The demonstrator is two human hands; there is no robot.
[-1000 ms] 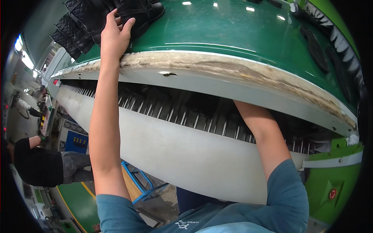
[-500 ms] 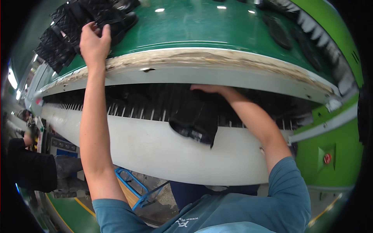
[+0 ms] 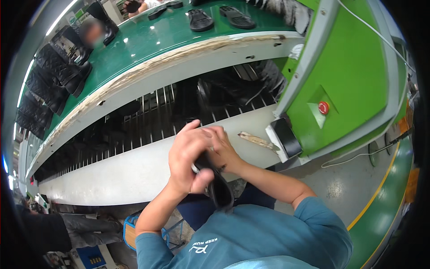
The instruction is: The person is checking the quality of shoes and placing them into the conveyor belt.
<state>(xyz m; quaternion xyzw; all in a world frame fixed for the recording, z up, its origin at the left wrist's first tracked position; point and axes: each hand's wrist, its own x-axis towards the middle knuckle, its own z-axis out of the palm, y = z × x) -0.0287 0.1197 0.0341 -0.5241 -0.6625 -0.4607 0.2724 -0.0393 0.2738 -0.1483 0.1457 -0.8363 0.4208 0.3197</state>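
Note:
Both my hands meet in front of my chest, over the near edge of the white ledge (image 3: 112, 181). Between them is a black boot (image 3: 221, 192), its near end pointing toward my body; the fingers cover much of it. My left hand (image 3: 186, 157) curls around it from the left, somewhat blurred. Pressed in from the other side, my right hand (image 3: 226, 152) is closed on it too, with its fingers partly behind the left. Beyond the hands, another black boot (image 3: 230, 92) lies on the metal rollers (image 3: 168, 101) under the green table.
Several quilted black boots (image 3: 58, 62) stand along the left of the green table (image 3: 134, 49). Black soles (image 3: 200, 20) lie at its far side. A green machine housing with a red button (image 3: 323, 107) is on the right. A co-worker's hand (image 3: 133, 6) shows at the far edge.
My left hand has come down from the quilted boots on the table, and my right hand has drawn back from the rollers. Both now hold a black boot. The view has turned right.

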